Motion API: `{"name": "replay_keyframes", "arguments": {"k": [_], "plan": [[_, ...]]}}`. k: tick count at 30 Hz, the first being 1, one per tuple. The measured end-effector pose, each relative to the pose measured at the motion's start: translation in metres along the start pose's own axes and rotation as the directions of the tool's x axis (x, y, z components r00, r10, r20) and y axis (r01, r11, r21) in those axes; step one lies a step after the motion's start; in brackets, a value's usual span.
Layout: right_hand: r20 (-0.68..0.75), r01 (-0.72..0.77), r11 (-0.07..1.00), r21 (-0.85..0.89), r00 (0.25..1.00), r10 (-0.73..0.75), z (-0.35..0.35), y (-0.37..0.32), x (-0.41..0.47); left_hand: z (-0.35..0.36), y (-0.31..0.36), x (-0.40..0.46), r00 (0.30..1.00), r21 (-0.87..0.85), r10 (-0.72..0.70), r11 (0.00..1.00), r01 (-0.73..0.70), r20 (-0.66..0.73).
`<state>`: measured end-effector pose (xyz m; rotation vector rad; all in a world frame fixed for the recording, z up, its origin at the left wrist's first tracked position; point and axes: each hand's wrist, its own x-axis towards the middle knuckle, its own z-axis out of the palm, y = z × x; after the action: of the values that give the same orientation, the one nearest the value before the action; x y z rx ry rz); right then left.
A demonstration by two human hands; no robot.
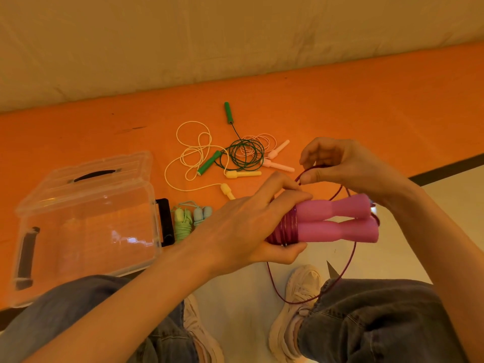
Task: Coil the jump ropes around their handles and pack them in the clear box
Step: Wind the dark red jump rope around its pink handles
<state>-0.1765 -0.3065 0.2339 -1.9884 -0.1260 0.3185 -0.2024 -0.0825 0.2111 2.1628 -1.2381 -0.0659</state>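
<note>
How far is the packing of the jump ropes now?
Done: the light green rope lies coiled beside the clear box. In hand: left hand holds the pink handles, right hand winds the cord. Left: green, yellow and pale pink ropes.

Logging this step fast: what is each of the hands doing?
Left hand: grips the pink handles at the coiled end.
Right hand: pinches the loose purple rope.

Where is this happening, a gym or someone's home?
Hard to say; perhaps a play or exercise room. The person sits by an orange mat strewn with loose jump ropes, under a pale padded wall, beside a clear box.
</note>
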Motion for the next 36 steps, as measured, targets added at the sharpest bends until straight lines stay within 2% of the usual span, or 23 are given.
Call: {"name": "replay_keyframes", "arguments": {"k": [3, 4, 7, 9, 15, 19, 23, 28, 31, 36], "plan": [[0.076, -0.068, 0.984, 0.164, 0.996, 0.056, -0.007, 0.007, -0.001, -0.005, 0.001, 0.002, 0.996, -0.099, -0.038, 0.995, 0.030, -0.079], [0.082, -0.074, 0.983, 0.171, 0.995, 0.060, -0.010, 0.011, -0.002, -0.007, 0.000, 0.002, 0.993, -0.125, -0.057, 0.991, 0.044, -0.106], [0.008, -0.073, 0.997, -0.028, 0.997, 0.074, -0.008, 0.018, -0.003, -0.013, -0.004, 0.003, 0.972, -0.219, -0.155, 0.969, 0.114, -0.175], [-0.068, -0.090, 0.992, -0.090, 0.994, 0.084, -0.003, 0.017, -0.002, -0.013, -0.007, 0.004, 0.955, -0.241, -0.198, 0.960, 0.144, -0.221], [0.062, -0.076, 0.996, 0.044, 0.995, 0.073, 0.022, 0.000, -0.003, -0.014, -0.018, 0.007, 0.900, -0.275, -0.319, 0.931, 0.239, -0.297], [0.073, -0.127, 0.988, 0.088, 0.990, 0.120, 0.034, -0.007, -0.005, -0.014, -0.024, 0.006, 0.887, -0.194, -0.342, 0.936, 0.293, -0.310], [0.088, -0.151, 0.979, 0.137, 0.986, 0.140, 0.041, -0.014, -0.009, -0.010, -0.026, 0.006, 0.893, 0.032, -0.317, 0.938, 0.344, -0.321], [0.093, -0.154, 0.973, 0.172, 0.986, 0.140, 0.047, -0.017, -0.011, -0.006, -0.029, 0.010, 0.896, 0.185, -0.306, 0.908, 0.376, -0.322], [0.105, -0.166, 0.969, 0.184, 0.983, 0.149, 0.049, -0.019, -0.012, -0.008, -0.027, 0.010, 0.882, 0.200, -0.341, 0.887, 0.416, -0.325], [0.117, -0.195, 0.963, 0.185, 0.977, 0.176, 0.049, -0.024, -0.015, -0.010, -0.031, 0.009, 0.893, 0.106, -0.360, 0.911, 0.399, -0.270]]}}
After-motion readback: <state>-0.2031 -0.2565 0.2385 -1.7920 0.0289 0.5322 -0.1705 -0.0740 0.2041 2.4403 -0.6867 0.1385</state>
